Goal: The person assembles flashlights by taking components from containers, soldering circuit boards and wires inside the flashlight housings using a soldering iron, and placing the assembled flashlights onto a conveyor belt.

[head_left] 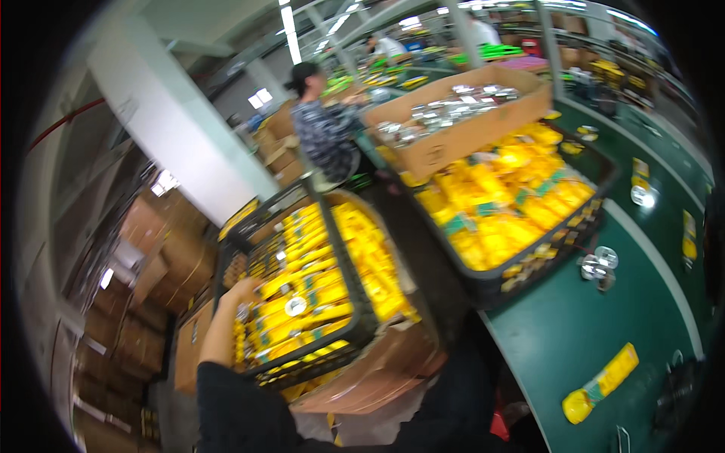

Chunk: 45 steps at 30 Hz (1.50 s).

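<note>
Left hand, at lower left of the frame: grip clenched on the near rim of the black crate. The crate sits at lower centre, tilted, filled with yellow packets. Right hand: not visible. A second black crate of yellow packets sits at centre right, with a cardboard box of silvery parts above it. One yellow packet lies on the green desk, lower right. Another person stands at upper centre.
</note>
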Each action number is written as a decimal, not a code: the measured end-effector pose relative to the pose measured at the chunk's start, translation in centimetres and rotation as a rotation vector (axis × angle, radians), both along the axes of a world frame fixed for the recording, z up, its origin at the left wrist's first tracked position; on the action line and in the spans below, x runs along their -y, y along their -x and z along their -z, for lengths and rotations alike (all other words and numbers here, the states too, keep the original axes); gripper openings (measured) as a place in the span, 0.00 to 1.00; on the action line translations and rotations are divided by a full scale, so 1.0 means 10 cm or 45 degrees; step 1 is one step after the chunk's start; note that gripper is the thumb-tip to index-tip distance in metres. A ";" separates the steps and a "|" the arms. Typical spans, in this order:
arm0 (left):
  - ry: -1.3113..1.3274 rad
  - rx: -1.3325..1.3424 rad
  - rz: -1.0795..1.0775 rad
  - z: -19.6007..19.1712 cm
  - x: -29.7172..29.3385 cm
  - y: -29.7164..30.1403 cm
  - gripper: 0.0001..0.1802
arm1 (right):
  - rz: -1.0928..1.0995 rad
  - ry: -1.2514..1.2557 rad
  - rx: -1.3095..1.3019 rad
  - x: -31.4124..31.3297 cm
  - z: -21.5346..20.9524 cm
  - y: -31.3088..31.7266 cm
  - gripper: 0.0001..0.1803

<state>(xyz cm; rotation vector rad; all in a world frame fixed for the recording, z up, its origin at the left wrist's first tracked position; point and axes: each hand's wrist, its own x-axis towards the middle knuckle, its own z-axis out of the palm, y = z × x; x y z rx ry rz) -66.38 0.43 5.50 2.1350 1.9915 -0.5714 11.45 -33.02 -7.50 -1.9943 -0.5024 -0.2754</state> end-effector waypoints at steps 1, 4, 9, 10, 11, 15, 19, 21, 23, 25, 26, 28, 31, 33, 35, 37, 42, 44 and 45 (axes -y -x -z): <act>0.008 0.000 -0.086 0.01 0.01 -0.06 0.36 | -0.016 -0.205 -0.181 -0.02 -0.01 0.02 0.12; -0.230 -0.185 -0.045 -0.17 0.08 -0.71 0.33 | 0.038 -0.975 -0.765 -0.07 -0.11 0.05 0.06; -1.074 0.562 0.198 -0.51 0.59 -2.75 0.17 | 0.143 -1.128 -0.869 -0.07 -0.26 0.07 0.05; -1.073 0.597 0.357 -0.55 0.72 -3.17 0.16 | 0.161 -1.170 -0.859 -0.07 -0.26 0.07 0.05; -1.044 0.525 0.368 -0.57 0.92 -3.57 0.15 | 0.188 -1.161 -0.880 -0.06 -0.25 0.07 0.05; -0.783 1.201 0.921 -0.33 1.19 -5.25 0.11 | 0.079 -1.083 -0.884 0.00 -0.19 0.04 0.06; -0.293 1.490 1.072 -0.10 0.97 -6.89 0.13 | 0.005 -1.123 -0.854 0.08 -0.14 0.03 0.09; -0.093 1.745 1.165 0.02 0.86 -7.75 0.12 | -0.040 -1.073 -0.792 0.10 -0.13 0.03 0.10; 0.153 1.810 1.286 0.12 0.71 -8.64 0.11 | 0.135 -1.056 -0.791 0.08 -0.13 0.06 0.09; 0.269 1.753 1.361 0.24 0.61 -9.50 0.12 | 0.169 -0.969 -0.655 0.08 -0.13 0.07 0.08; 0.260 1.638 1.305 0.33 0.58 -9.87 0.13 | 0.262 -0.980 -0.699 0.07 -0.13 0.08 0.09; 0.218 1.448 1.194 0.51 0.56 -10.54 0.17 | 0.245 -0.963 -0.690 0.09 -0.13 0.08 0.09; 0.089 1.342 1.045 0.76 0.50 -11.27 0.16 | 0.319 -0.930 -0.713 0.13 -0.12 0.08 0.10; 0.007 1.334 0.972 0.85 0.45 -11.56 0.15 | 0.183 -0.881 -0.900 0.18 -0.11 0.06 0.10; 0.463 1.336 0.795 0.94 0.37 -11.70 0.13 | 0.169 -0.880 -0.881 0.22 -0.10 0.03 0.11; 0.367 1.330 0.798 1.02 0.32 -11.78 0.12 | 0.156 -0.868 -0.921 0.25 -0.11 0.02 0.11; 0.027 1.326 0.760 1.05 0.14 -11.65 0.09 | 0.174 -0.967 -0.934 0.16 -0.16 0.00 0.09; 0.414 1.398 0.680 0.93 0.01 -11.38 0.09 | 0.255 -0.941 -1.001 0.14 -0.19 0.01 0.07; 0.452 1.383 0.787 0.87 -0.04 -11.16 0.09 | 0.287 -0.969 -0.958 0.14 -0.20 0.00 0.07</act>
